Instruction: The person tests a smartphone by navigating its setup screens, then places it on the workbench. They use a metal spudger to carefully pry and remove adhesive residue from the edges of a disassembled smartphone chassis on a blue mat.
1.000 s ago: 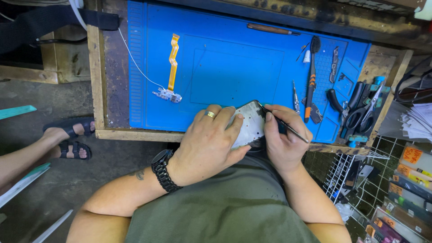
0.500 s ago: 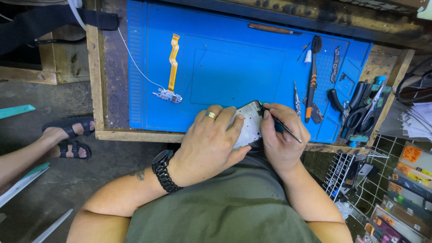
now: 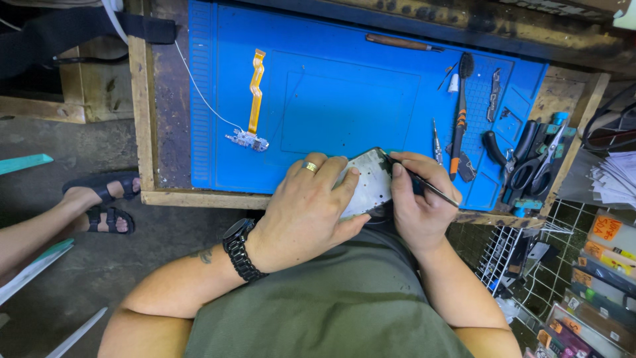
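On the blue mat (image 3: 344, 99), lower centre, the left hand (image 3: 305, 205) clasps the phone frame (image 3: 366, 185); the right hand (image 3: 417, 199) pinches a thin tool (image 3: 424, 182), tip at the frame's upper-right corner.

Your left hand (image 3: 306, 205) sits palm down, knuckles up, with the fingers curled forward and the thumb tucked under toward the right. 1 ring shows on a finger, and a dark watch wraps the wrist just behind it. Your left forearm runs back and to the left, elbow bent, a small tattoo near the wrist. Your right hand (image 3: 419, 202) lies just right of the left one, close beside it, fingers pinched together in a pen grip with the thumb pressed forward. Your right forearm angles down and to the right, toward the near edge. Both wrists are bent slightly inward, toward each other.
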